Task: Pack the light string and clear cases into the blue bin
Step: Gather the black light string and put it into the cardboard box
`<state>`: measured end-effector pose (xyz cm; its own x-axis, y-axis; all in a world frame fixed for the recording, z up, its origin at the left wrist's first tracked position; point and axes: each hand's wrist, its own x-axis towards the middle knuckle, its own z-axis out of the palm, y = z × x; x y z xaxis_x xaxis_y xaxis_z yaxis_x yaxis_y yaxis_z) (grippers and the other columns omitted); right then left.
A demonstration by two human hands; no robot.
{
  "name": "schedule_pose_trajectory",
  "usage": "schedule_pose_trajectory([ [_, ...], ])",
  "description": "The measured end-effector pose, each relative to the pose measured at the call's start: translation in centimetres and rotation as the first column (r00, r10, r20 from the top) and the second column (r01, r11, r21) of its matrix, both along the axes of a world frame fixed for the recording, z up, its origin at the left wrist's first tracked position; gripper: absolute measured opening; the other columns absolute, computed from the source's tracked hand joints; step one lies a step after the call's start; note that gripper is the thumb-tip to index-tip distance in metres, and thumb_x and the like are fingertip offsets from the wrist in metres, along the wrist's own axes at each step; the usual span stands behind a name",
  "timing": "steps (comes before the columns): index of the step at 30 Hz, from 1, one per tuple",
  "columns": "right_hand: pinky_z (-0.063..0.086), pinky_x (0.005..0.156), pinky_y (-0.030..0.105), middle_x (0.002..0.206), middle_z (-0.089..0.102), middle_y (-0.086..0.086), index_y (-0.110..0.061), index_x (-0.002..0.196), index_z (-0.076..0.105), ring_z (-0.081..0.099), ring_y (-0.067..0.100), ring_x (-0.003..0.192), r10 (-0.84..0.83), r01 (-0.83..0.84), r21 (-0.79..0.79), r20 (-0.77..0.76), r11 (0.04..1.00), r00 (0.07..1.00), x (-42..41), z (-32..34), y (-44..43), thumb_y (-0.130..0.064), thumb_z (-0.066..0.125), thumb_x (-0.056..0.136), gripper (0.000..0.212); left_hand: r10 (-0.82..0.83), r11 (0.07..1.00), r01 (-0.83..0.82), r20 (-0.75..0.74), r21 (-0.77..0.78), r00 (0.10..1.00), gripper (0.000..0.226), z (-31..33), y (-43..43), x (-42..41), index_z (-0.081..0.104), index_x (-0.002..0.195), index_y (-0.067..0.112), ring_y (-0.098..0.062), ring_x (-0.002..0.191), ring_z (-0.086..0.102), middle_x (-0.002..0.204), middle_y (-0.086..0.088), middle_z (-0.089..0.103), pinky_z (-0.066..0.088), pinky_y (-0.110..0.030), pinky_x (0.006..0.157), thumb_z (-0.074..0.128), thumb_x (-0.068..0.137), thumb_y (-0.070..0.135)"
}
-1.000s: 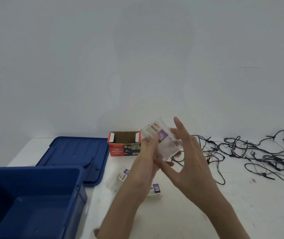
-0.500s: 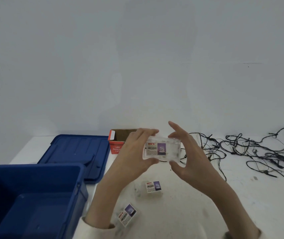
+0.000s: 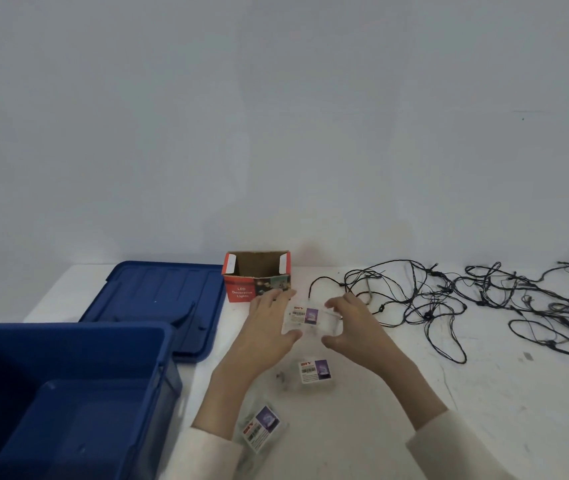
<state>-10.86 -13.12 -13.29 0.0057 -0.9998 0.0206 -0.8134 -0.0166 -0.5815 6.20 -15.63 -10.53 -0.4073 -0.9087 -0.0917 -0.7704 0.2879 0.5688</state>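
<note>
My left hand point(image 3: 267, 329) and right hand point(image 3: 357, 327) pinched the clear case point(image 3: 310, 320) by its short ends, fingers point(image 3: 281, 296) curled round it; I judged it light, stiff and slick.

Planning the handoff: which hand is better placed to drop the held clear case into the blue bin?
Left. Both the left hand and right hand grip the clear case, but the blue bin stands open on the left, so the left hand probably reaches it without crossing over.
</note>
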Motion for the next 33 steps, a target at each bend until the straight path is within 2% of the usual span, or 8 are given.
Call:
schedule_pose_trajectory([
  [7, 0.035, 0.090, 0.021, 0.121, 0.046, 0.002, -0.011, 0.131, 0.045, 0.043, 0.015, 0.116, 0.029, -0.029, 0.080, -0.003, 0.996, 1.000, 1.0, -1.3, -1.7, -0.023, 0.069, 0.077, 0.061, -0.011, 1.000, 0.011, 0.021, 0.007, 1.000, 0.043, -1.6, -0.7, -0.5, 0.038, 0.139, 0.023, -0.014, 0.138, 0.022, 0.149, 0.004, 0.032, 0.020, -0.028, 0.113, 0.045, 0.097, 0.021],
  [14, 0.035, 0.095, 0.025, 0.127, 0.045, 0.003, -0.015, 0.134, 0.041, 0.039, 0.017, 0.119, 0.091, -0.087, 0.095, -0.034, 0.992, 0.995, 1.8, -1.7, -2.8, -0.023, 0.067, 0.079, 0.061, -0.043, 0.999, 0.044, 0.086, -0.011, 0.995, 0.037, -2.7, -1.2, -0.9, 0.048, 0.134, 0.019, -0.013, 0.131, 0.032, 0.143, 0.003, 0.041, 0.027, -0.024, 0.109, 0.041, 0.097, 0.017],
  [20, 0.034, 0.101, 0.034, 0.129, 0.045, 0.004, -0.018, 0.140, 0.038, 0.036, 0.020, 0.120, 0.140, -0.133, 0.135, -0.049, 0.982, 0.989, 2.6, -2.1, -3.3, -0.041, 0.062, 0.084, 0.066, 0.037, 0.997, -0.027, 0.126, -0.075, 0.991, 0.034, -2.8, -1.6, -0.2, 0.051, 0.130, 0.018, -0.012, 0.124, 0.039, 0.136, 0.003, 0.045, 0.034, -0.022, 0.102, 0.043, 0.097, 0.022],
  [24, 0.032, 0.102, 0.033, 0.132, 0.046, 0.005, -0.022, 0.143, 0.034, 0.035, 0.019, 0.122, 0.130, -0.131, 0.133, 0.017, 0.982, 0.991, 2.4, -2.3, -3.2, -0.034, 0.056, 0.089, 0.060, 0.043, 0.996, -0.029, 0.166, -0.083, 0.985, 0.034, -2.6, -1.9, -0.5, 0.052, 0.129, 0.017, -0.014, 0.123, 0.041, 0.135, 0.001, 0.047, 0.036, -0.026, 0.103, 0.044, 0.097, 0.022],
  [26, 0.031, 0.102, 0.031, 0.129, 0.046, 0.002, -0.025, 0.142, 0.036, 0.035, 0.016, 0.122, 0.103, -0.113, 0.111, 0.096, 0.987, 0.990, 1.7, -2.0, -2.8, -0.031, 0.057, 0.089, 0.057, 0.050, 0.996, -0.036, 0.179, -0.081, 0.983, 0.034, -2.4, -1.9, -0.9, 0.053, 0.129, 0.017, -0.016, 0.122, 0.042, 0.135, -0.001, 0.048, 0.037, -0.027, 0.103, 0.045, 0.096, 0.022],
  [29, 0.035, 0.097, 0.026, 0.114, 0.048, -0.004, -0.026, 0.134, 0.047, 0.040, 0.010, 0.114, 0.025, -0.027, 0.011, 0.170, 1.000, 0.985, -0.2, -1.2, -2.1, -0.027, 0.058, 0.089, 0.046, 0.048, 0.996, -0.035, 0.177, -0.077, 0.983, 0.034, -2.1, -1.7, -1.6, 0.052, 0.129, 0.018, -0.017, 0.125, 0.041, 0.136, -0.002, 0.046, 0.035, -0.029, 0.105, 0.045, 0.096, 0.023],
  [31, 0.033, 0.089, 0.022, 0.108, 0.050, -0.003, -0.022, 0.126, 0.055, 0.042, 0.012, 0.110, -0.050, 0.060, -0.054, 0.162, 0.997, 0.985, -2.2, -0.9, -1.7, -0.022, 0.059, 0.089, 0.037, 0.027, 0.998, -0.017, 0.158, -0.067, 0.987, 0.034, -1.7, -1.4, -2.4, 0.052, 0.129, 0.019, -0.017, 0.128, 0.038, 0.139, -0.002, 0.044, 0.033, -0.030, 0.107, 0.045, 0.096, 0.023],
  [33, 0.031, 0.085, 0.024, 0.109, 0.056, 0.003, -0.018, 0.118, 0.061, 0.044, 0.020, 0.111, -0.155, 0.161, -0.116, 0.066, 0.980, 0.986, -4.5, -0.8, -1.2, -0.014, 0.058, 0.087, 0.032, -0.009, 0.998, 0.015, 0.116, -0.055, 0.993, 0.034, -1.1, -0.9, -3.5, 0.052, 0.129, 0.020, -0.017, 0.129, 0.036, 0.139, -0.001, 0.043, 0.031, -0.031, 0.107, 0.044, 0.096, 0.023],
])
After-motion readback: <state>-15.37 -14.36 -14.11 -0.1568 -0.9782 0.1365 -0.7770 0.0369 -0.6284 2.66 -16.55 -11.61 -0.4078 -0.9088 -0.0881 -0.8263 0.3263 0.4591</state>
